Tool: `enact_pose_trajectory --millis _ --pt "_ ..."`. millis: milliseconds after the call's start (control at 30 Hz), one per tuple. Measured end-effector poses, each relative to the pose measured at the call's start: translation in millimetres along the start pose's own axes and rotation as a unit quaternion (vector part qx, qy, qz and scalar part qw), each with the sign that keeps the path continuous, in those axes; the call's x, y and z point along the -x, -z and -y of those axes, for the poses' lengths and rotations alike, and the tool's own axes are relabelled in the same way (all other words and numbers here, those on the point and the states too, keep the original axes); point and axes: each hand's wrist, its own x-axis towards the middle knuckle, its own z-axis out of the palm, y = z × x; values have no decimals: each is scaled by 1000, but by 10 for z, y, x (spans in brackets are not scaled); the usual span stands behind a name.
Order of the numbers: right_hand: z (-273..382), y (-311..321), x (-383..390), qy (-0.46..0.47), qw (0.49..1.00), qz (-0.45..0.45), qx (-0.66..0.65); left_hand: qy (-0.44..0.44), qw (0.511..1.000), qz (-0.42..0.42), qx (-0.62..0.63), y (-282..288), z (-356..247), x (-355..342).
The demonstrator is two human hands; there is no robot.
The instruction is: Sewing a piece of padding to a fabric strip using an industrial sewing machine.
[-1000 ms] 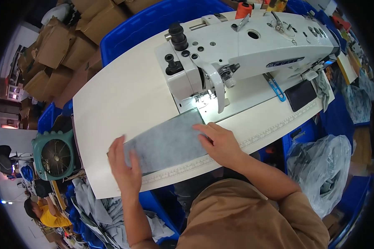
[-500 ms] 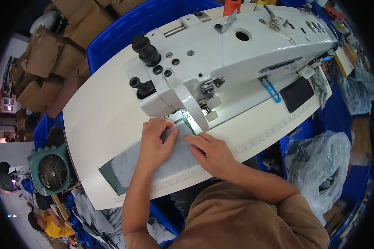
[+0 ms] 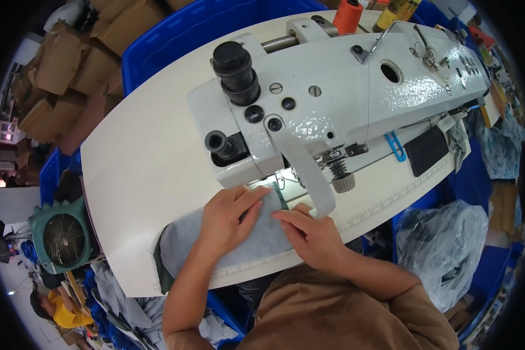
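Note:
A long grey fabric piece (image 3: 184, 236) lies on the sewing table, with dark green cloth (image 3: 162, 265) showing beneath its left end and along the edge by the needle. My left hand (image 3: 230, 221) grips it near the needle area, forefinger stretched forward and thumb drawn in beside it. My right hand (image 3: 315, 233) pinches the fabric's right edge between thumb and fingers, close to the curved guard. The white sewing machine (image 3: 344, 87) stands over the far end of the cloth. Its needle and presser foot are partly hidden by the machine head.
On the table (image 3: 140, 157) at right lie a dark flat rectangular object (image 3: 427, 151) and blue thread snips (image 3: 395, 146). An orange thread cone (image 3: 347, 16) stands behind the machine. Blue bins, a clear plastic bag (image 3: 443, 251), a green fan (image 3: 63, 239) and cardboard boxes (image 3: 64, 67) surround the table.
The view has shifted, so the machine appears larger and closer. Both hands stay at the fabric by the needle; the right hand's fingers have drawn together at its edge.

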Motion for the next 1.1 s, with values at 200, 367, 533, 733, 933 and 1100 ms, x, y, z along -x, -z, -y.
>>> enact_pose_trajectory --millis 200,367,533,733,933,1100 --pt "86 26 -6 5 997 19 79 20 999 34 -13 1 27 48" --pt "43 42 -4 23 996 19 82 9 990 54 -132 7 -22 59" --pt "43 33 4 20 996 15 81 4 990 56 -130 63 -117 1" --pt "-27 23 23 -2 997 39 64 0 990 53 -132 35 -124 6" --pt "-90 -10 52 -5 997 31 74 3 991 44 -127 22 -115 26" --pt "-127 -19 62 4 995 28 94 -4 990 43 -131 -15 -94 27"
